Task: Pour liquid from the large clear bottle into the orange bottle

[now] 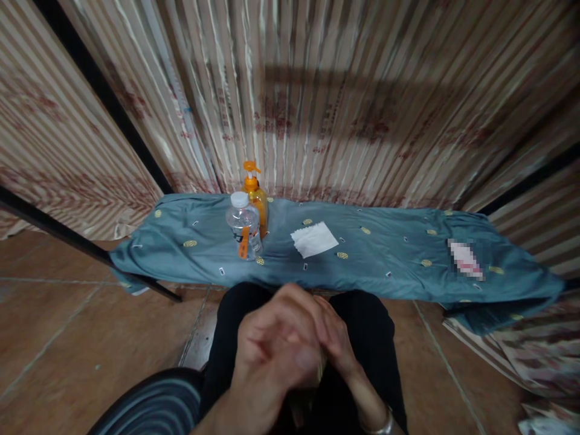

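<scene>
My left hand (pixel 281 344) is raised over my lap with its fingers curled and its thumb bent toward them. Against it lies my right hand (pixel 338 338), its fingers bent and partly hidden behind the left. A small pale yellowish patch shows between the two hands, too blurred and covered to name. Beyond them, on the cloth-covered table, a clear plastic bottle (pixel 235 225) with a white cap and orange label stands upright. Just behind it is an orange pump bottle (pixel 260 208). To their right a white sheet of tissue (pixel 315 240) lies flat.
The narrow table has a teal cloth (pixel 385 241) patterned with pineapples. A blurred-out pinkish item (pixel 466 260) rests near its right end. Striped curtains (pixel 308 121) hang behind, with black poles (pixel 104 90) at the sides. A dark round stool (pixel 154 405) stands at lower left.
</scene>
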A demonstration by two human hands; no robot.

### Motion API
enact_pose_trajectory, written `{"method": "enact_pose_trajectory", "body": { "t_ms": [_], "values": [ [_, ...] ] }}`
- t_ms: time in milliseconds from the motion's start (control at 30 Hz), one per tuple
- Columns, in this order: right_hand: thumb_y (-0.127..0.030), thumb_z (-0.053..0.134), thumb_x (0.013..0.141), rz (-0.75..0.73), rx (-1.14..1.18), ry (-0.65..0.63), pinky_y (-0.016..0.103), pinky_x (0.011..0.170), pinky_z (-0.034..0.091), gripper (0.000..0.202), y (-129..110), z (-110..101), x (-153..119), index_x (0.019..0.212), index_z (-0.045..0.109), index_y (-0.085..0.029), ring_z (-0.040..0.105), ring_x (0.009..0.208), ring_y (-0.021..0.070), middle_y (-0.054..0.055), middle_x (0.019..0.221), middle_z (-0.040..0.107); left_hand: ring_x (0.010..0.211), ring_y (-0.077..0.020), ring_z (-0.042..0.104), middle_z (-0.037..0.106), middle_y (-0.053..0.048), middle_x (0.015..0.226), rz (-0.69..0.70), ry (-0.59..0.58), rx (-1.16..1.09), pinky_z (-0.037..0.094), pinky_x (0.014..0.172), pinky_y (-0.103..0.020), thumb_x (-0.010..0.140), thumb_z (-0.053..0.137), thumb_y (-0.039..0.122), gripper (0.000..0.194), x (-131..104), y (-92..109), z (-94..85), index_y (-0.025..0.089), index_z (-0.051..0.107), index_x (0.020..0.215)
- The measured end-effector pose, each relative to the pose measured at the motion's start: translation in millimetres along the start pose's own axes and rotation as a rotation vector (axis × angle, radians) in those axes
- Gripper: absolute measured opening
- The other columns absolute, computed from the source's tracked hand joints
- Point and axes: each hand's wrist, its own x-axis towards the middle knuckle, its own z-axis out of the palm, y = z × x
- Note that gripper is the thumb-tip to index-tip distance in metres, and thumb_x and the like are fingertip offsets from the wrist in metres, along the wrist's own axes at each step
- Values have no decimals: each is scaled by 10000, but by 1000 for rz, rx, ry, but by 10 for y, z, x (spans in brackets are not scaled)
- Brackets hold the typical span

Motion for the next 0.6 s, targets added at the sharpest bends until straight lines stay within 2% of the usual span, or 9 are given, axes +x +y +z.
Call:
{"method": "enact_pose_trajectory", "body": {
  "t_ms": [67, 100, 167, 200, 267, 367, 433, 500, 600],
  "values": [
    [-609, 608, 1150, 53, 24, 32, 655, 1201, 723, 498, -17, 2, 50, 1394, 880, -272, 860, 1385, 433, 176, 1468, 884, 764, -276, 739, 653, -51, 771, 84, 185, 77, 703, 774, -454, 885, 887, 875, 662, 334, -218, -119, 277, 676, 694],
    [-615, 610, 1148, 70, 31, 35, 661, 1213, 714, 513, -37, -6, 79, 1391, 881, -254, 863, 1381, 428, 188, 1472, 882, 879, -300, 785, 722, -69, 868, 103, 272, 120, 708, 883, -476, 887, 887, 855, 620, 505, -350, -211, 268, 717, 782],
    [-633, 625, 1139, 78, 46, 30, 659, 1219, 708, 528, -93, -36, 142, 1377, 887, -240, 874, 1358, 420, 199, 1463, 886, 1368, -383, 759, 798, -123, 1342, 137, 415, 185, 604, 1213, -544, 830, 946, 757, 622, 851, -630, -426, 280, 783, 1195],
    [-640, 634, 1134, 73, 54, 29, 651, 1216, 710, 529, -126, -55, 176, 1367, 891, -241, 880, 1343, 416, 198, 1452, 891, 1611, -415, 613, 706, -145, 1606, 150, 481, 220, 477, 1355, -569, 764, 998, 685, 801, 1023, -766, -530, 296, 724, 1408],
    [-645, 638, 1132, 62, 63, 22, 634, 1209, 717, 529, -191, -91, 239, 1364, 896, -245, 890, 1322, 407, 193, 1437, 899, 1829, -441, 320, 429, -195, 1906, 150, 569, 289, 233, 1481, -592, 684, 1059, 521, 1153, 1356, -1003, -692, 281, 536, 1683],
    [-632, 629, 1137, 56, 54, 9, 624, 1199, 723, 533, -274, -124, 306, 1377, 896, -238, 898, 1304, 402, 192, 1420, 906, 1840, -467, 286, 346, -280, 1941, 127, 605, 363, 210, 1492, -589, 654, 1110, 342, 1348, 1781, -1253, -797, 181, 414, 1797],
    [-629, 629, 1139, 56, 49, 7, 614, 1190, 729, 530, -305, -129, 314, 1378, 898, -241, 904, 1288, 396, 188, 1405, 912, 1755, -468, 449, 464, -271, 1875, 116, 607, 403, 349, 1442, -642, 791, 1083, 353, 1189, 1973, -1364, -823, 175, 465, 1791],
    [-638, 636, 1139, 62, 51, 14, 592, 1171, 741, 519, -312, -124, 288, 1366, 903, -255, 913, 1264, 385, 175, 1384, 921, 1571, -429, 645, 607, -199, 1763, 107, 620, 447, 548, 1287, -691, 1038, 918, 425, 743, 2079, -1452, -865, 227, 626, 1692],
    [-651, 645, 1135, 81, 50, 27, 551, 1117, 771, 503, -291, -117, 217, 1334, 911, -273, 923, 1229, 370, 155, 1351, 933, 1349, -355, 766, 716, -160, 1605, 63, 631, 508, 675, 1113, -605, 1125, 829, 444, 513, 2117, -1559, -979, 224, 719, 1575]
  ]
}}
